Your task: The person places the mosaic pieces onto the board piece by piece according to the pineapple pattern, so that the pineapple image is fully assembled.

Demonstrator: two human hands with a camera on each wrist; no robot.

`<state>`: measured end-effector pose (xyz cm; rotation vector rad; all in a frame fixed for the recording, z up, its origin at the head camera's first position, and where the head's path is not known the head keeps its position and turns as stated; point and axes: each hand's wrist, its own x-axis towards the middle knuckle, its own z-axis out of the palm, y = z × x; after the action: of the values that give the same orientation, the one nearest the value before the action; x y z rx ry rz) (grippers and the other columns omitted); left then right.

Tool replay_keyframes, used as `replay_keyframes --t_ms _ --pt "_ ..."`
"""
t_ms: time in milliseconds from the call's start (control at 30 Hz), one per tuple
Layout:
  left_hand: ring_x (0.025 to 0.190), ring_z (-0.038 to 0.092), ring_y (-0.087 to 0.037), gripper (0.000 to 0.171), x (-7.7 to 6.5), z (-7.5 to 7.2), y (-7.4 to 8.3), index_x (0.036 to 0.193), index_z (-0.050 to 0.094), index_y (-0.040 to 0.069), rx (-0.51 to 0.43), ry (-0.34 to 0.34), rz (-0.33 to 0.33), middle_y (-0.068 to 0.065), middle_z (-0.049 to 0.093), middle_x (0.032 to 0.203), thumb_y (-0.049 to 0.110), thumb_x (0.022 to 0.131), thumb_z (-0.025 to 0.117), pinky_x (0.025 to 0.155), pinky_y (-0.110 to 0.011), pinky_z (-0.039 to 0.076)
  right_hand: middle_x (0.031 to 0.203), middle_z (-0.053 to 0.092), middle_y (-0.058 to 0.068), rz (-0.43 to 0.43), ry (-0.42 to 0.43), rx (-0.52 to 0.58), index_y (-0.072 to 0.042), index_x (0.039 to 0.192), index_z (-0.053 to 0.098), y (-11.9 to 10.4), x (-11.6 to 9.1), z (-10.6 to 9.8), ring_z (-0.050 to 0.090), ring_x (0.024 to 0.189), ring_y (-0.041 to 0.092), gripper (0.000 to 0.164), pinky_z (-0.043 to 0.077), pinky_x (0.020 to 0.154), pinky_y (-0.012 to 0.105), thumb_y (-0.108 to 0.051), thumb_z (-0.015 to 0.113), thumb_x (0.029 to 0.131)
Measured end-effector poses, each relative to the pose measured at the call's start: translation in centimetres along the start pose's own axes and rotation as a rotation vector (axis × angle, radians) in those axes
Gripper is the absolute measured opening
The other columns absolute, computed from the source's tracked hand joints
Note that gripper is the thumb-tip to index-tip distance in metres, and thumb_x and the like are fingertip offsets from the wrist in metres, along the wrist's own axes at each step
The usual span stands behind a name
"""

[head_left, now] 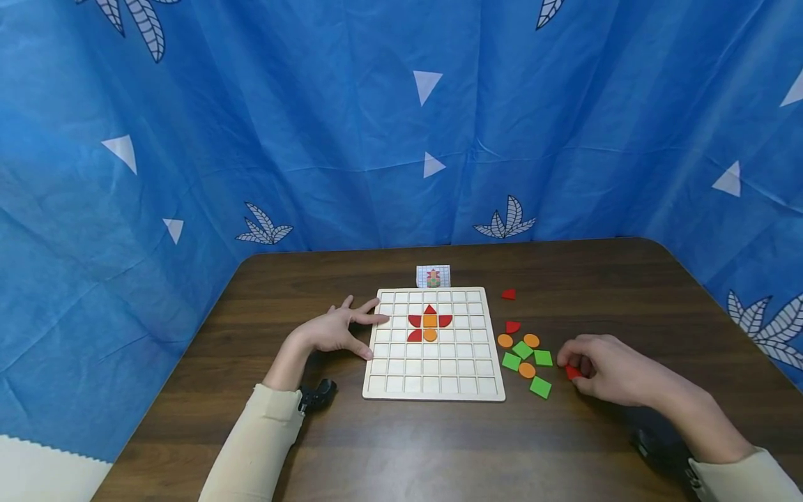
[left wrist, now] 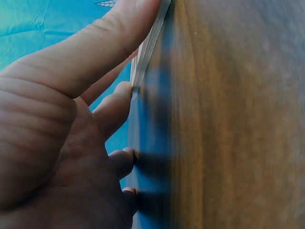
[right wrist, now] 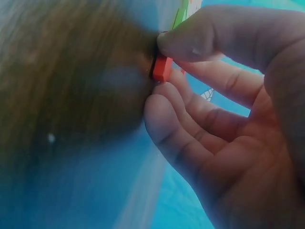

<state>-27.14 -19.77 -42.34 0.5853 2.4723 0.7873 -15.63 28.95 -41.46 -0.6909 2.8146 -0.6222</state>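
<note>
A white grid board [head_left: 467, 366] lies on the table, with a red triangle [head_left: 429, 309], an orange square [head_left: 429, 321], an orange disc [head_left: 430, 335] and a few red curved pieces [head_left: 415, 336] in its cells. Fingers spread, my left hand [head_left: 329, 330] rests against the board's left edge, thumb nearer me. To the right of the loose pieces, my right hand [head_left: 611, 366] pinches a small red piece [right wrist: 162, 69] between thumb and fingers, low over the table. That piece's full outline is hidden by the fingers.
Between board and right hand lie several green squares [head_left: 541, 388], several orange discs [head_left: 527, 370] and a red curved piece [head_left: 512, 327]. Another red piece [head_left: 509, 294] lies farther back. Behind the board is a small pattern card [head_left: 433, 276]. A blue curtain [head_left: 376, 139] hangs beyond the table.
</note>
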Motion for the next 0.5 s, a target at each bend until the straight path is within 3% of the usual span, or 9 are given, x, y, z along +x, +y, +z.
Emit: replay_keyframes --t_ms 267,500 --pt "0.16 -0.012 -0.042 0.076 0.0 0.0 0.0 0.147 0.058 0.035 0.002 -0.003 -0.004 0.004 0.021 0.173 0.038 0.078 0.089 0.121 -0.073 -0.006 0.09 0.061 -0.008 0.017 0.012 -0.002 -0.012 0.106 0.072 -0.3 0.1 -0.1 0.051 0.077 0.002 0.028 0.05 0.064 0.021 -0.004 0.082 0.08" --pt "0.16 -0.011 -0.043 0.076 0.1 0.0 -0.1 0.146 0.058 0.036 0.013 0.001 -0.011 0.005 0.021 0.173 0.039 0.077 0.089 0.121 -0.074 -0.006 0.092 0.063 -0.008 -0.026 0.068 0.008 -0.011 0.107 0.073 -1.4 1.5 -1.3 0.054 0.079 0.005 0.029 0.053 0.066 0.02 -0.005 0.083 0.081"
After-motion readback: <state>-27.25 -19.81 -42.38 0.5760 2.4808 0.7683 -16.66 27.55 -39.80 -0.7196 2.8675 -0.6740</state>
